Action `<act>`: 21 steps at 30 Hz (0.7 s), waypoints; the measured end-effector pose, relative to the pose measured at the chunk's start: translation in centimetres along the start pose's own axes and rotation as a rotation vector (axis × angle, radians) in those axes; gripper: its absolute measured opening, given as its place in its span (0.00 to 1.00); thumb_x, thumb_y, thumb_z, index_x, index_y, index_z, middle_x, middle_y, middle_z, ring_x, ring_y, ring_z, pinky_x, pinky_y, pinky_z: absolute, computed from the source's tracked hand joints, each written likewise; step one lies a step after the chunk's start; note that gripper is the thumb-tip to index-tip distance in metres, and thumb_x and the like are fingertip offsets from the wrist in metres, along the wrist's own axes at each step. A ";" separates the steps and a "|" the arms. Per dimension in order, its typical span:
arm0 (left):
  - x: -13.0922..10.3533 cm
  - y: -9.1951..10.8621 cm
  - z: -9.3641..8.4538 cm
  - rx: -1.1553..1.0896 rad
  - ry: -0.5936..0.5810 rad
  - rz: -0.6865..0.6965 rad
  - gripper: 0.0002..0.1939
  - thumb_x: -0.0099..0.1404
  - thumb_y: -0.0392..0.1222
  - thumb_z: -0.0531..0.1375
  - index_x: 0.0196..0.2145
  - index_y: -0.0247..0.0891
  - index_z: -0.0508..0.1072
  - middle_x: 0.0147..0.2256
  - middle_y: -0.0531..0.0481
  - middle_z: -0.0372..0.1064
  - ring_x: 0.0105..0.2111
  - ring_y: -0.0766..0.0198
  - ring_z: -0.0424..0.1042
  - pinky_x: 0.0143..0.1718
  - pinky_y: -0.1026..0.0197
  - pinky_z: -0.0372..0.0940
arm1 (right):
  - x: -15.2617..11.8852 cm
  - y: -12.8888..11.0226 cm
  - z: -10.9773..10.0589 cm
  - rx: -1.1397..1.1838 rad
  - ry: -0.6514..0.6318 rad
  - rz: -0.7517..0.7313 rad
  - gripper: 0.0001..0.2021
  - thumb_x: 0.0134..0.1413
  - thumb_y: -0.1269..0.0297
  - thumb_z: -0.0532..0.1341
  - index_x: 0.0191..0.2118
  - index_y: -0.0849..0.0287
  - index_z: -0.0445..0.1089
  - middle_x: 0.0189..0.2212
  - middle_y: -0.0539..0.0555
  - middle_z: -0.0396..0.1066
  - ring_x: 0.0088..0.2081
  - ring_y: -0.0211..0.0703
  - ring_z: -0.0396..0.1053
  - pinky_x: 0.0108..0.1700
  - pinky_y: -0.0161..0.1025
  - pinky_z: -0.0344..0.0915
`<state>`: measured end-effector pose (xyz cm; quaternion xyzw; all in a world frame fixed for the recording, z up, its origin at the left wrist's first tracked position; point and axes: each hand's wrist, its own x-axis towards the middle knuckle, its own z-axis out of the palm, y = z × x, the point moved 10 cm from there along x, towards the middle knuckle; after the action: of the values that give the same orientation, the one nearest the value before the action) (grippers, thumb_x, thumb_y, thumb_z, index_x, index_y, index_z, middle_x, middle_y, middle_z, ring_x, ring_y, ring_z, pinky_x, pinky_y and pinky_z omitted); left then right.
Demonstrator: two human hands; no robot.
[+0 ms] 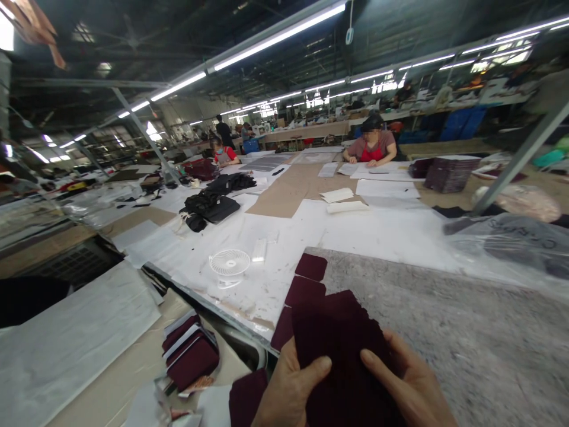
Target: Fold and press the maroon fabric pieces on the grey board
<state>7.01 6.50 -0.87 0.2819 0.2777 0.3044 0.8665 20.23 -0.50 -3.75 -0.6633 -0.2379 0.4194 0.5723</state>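
Between both hands is a stack of dark maroon fabric pieces (342, 356), raised over the near edge of the table. My left hand (288, 382) grips its left side, thumb lying on top. On the right side, my right hand (404, 379) pinches it with the thumb over the face and fingers behind. A row of flat maroon fabric pieces (311, 267) lies on the grey mat just beyond. Another maroon piece (246, 397) rests low beside my left wrist. How many layers I hold cannot be made out.
A grey speckled mat (444, 314) covers the table's right part. A small white fan (230, 264) stands ahead. A bundle of maroon and white pieces (191, 350) sits at lower left. Black cloth heaps (208, 204) lie farther off. A person in a red apron (373, 148) works across the table.
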 end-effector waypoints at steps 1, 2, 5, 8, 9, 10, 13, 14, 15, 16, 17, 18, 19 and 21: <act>0.0 -0.1 -0.1 -0.002 0.002 -0.011 0.23 0.49 0.33 0.67 0.45 0.37 0.74 0.39 0.43 0.77 0.45 0.50 0.73 0.52 0.48 0.61 | 0.0 -0.5 0.0 0.009 -0.005 -0.038 0.24 0.44 0.50 0.66 0.46 0.54 0.66 0.50 0.57 0.70 0.51 0.55 0.68 0.47 0.44 0.70; -0.1 -0.3 -0.2 -0.003 -0.003 -0.026 0.23 0.49 0.33 0.67 0.45 0.37 0.74 0.39 0.43 0.77 0.45 0.50 0.73 0.52 0.48 0.62 | 0.0 -1.0 0.0 0.029 -0.013 -0.075 0.24 0.44 0.50 0.66 0.48 0.52 0.65 0.51 0.57 0.69 0.50 0.53 0.68 0.47 0.44 0.70; -0.3 -0.7 0.0 0.012 -0.047 -0.068 0.21 0.50 0.34 0.67 0.44 0.37 0.75 0.39 0.42 0.77 0.44 0.51 0.73 0.52 0.48 0.62 | 0.2 -2.2 0.0 0.052 -0.065 -0.146 0.28 0.42 0.50 0.67 0.51 0.49 0.62 0.54 0.58 0.65 0.52 0.53 0.66 0.51 0.50 0.67; -0.4 -1.1 0.2 0.041 -0.082 -0.092 0.20 0.51 0.35 0.67 0.44 0.38 0.75 0.41 0.42 0.76 0.44 0.51 0.73 0.53 0.49 0.61 | 0.4 -2.8 0.2 0.050 -0.123 -0.147 0.28 0.41 0.48 0.67 0.49 0.50 0.64 0.53 0.58 0.65 0.52 0.55 0.66 0.53 0.54 0.63; -0.4 -1.2 0.2 0.045 -0.086 -0.099 0.21 0.50 0.35 0.67 0.44 0.38 0.75 0.41 0.42 0.76 0.44 0.51 0.73 0.53 0.49 0.61 | 0.4 -3.0 0.2 0.072 -0.136 -0.132 0.27 0.41 0.48 0.67 0.48 0.50 0.65 0.51 0.58 0.67 0.51 0.54 0.66 0.53 0.53 0.64; -0.4 -1.2 0.2 0.047 -0.087 -0.104 0.21 0.50 0.35 0.67 0.44 0.38 0.74 0.41 0.42 0.76 0.44 0.51 0.73 0.52 0.48 0.61 | 0.3 -3.0 0.3 0.100 -0.147 -0.111 0.26 0.41 0.47 0.67 0.47 0.50 0.65 0.50 0.57 0.68 0.49 0.54 0.67 0.51 0.52 0.65; -0.3 -1.2 0.2 0.042 -0.077 -0.107 0.21 0.50 0.35 0.67 0.44 0.37 0.75 0.39 0.42 0.77 0.44 0.50 0.73 0.51 0.48 0.62 | -0.1 -3.1 0.7 0.162 -0.187 -0.048 0.25 0.40 0.48 0.68 0.45 0.51 0.66 0.46 0.57 0.71 0.45 0.52 0.70 0.46 0.48 0.69; -0.3 -1.1 0.1 0.045 -0.068 -0.100 0.21 0.49 0.35 0.67 0.44 0.37 0.75 0.39 0.42 0.77 0.44 0.49 0.73 0.51 0.48 0.62 | -0.3 -3.0 0.9 0.174 -0.197 -0.039 0.24 0.40 0.49 0.68 0.44 0.51 0.66 0.45 0.56 0.72 0.45 0.52 0.71 0.46 0.48 0.69; -0.2 -0.9 0.0 0.048 -0.058 -0.087 0.21 0.49 0.35 0.68 0.43 0.37 0.75 0.39 0.42 0.77 0.45 0.49 0.73 0.51 0.48 0.62 | -0.4 -2.9 1.0 0.185 -0.204 -0.034 0.23 0.41 0.50 0.68 0.44 0.52 0.67 0.44 0.56 0.73 0.44 0.52 0.71 0.46 0.47 0.69; -0.1 -0.7 0.0 0.048 -0.048 -0.073 0.21 0.49 0.35 0.68 0.43 0.37 0.75 0.40 0.42 0.77 0.45 0.49 0.73 0.51 0.48 0.62 | -0.4 -2.8 1.1 0.196 -0.206 -0.029 0.22 0.42 0.51 0.68 0.44 0.52 0.67 0.44 0.56 0.73 0.44 0.52 0.71 0.46 0.47 0.69; 0.0 -0.5 -0.1 0.047 -0.038 -0.059 0.21 0.49 0.35 0.68 0.43 0.37 0.75 0.40 0.42 0.77 0.44 0.49 0.73 0.52 0.48 0.62 | -0.4 -2.5 1.1 0.205 -0.205 -0.023 0.22 0.42 0.52 0.68 0.44 0.52 0.67 0.43 0.56 0.74 0.45 0.51 0.71 0.47 0.47 0.69; 0.1 -0.3 -0.1 0.043 -0.032 -0.046 0.21 0.49 0.35 0.68 0.43 0.37 0.75 0.40 0.42 0.77 0.44 0.50 0.73 0.52 0.48 0.61 | -0.4 -2.1 1.1 0.210 -0.203 -0.015 0.21 0.43 0.52 0.67 0.44 0.53 0.68 0.43 0.56 0.74 0.45 0.51 0.71 0.48 0.47 0.68; 0.2 -0.1 -0.1 0.039 -0.028 -0.035 0.21 0.49 0.34 0.68 0.43 0.37 0.75 0.40 0.43 0.77 0.44 0.50 0.73 0.52 0.48 0.61 | -0.3 -1.7 1.2 0.211 -0.205 -0.012 0.21 0.44 0.52 0.67 0.44 0.52 0.68 0.43 0.56 0.74 0.46 0.51 0.71 0.49 0.47 0.68; 0.3 0.2 -0.1 0.036 -0.016 -0.019 0.20 0.49 0.34 0.67 0.43 0.37 0.75 0.40 0.43 0.77 0.43 0.51 0.73 0.52 0.49 0.61 | -0.1 -1.3 1.3 0.165 -0.196 -0.057 0.19 0.45 0.53 0.66 0.44 0.52 0.70 0.46 0.55 0.72 0.48 0.52 0.69 0.50 0.47 0.67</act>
<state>7.07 6.89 -0.94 0.2970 0.2789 0.2890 0.8663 19.35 0.46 -2.43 -0.5626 -0.2761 0.4841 0.6106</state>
